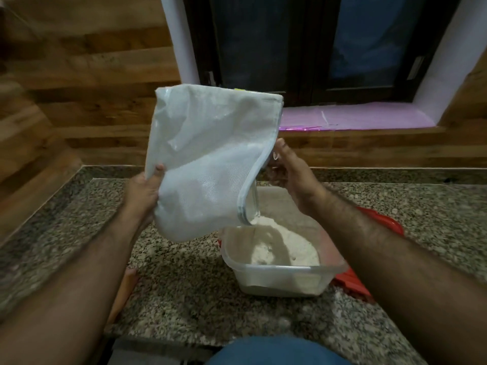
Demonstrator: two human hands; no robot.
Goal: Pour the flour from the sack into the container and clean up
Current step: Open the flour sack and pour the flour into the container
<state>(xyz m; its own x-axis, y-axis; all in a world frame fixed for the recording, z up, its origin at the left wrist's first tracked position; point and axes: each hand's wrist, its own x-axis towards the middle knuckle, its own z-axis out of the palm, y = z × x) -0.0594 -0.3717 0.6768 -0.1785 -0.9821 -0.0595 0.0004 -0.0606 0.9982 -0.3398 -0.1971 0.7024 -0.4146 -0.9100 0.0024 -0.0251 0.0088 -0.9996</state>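
A white woven sack (208, 159) hangs tilted above the counter, its open mouth pointing down and to the right. My left hand (145, 191) grips its lower left edge, and my right hand (287, 172) holds its right edge near the mouth. Flour (284, 246) spills from the mouth into a clear plastic container (279, 279) on the counter, where it forms a heap. The sack's mouth sits just over the container's far left corner.
A red lid (353, 283) lies under and to the right of the container. The speckled granite counter (184, 285) meets wood-panelled walls at the back and left. A window with a pink sill (355, 118) is behind. A bare foot (123, 288) shows below the counter's front edge.
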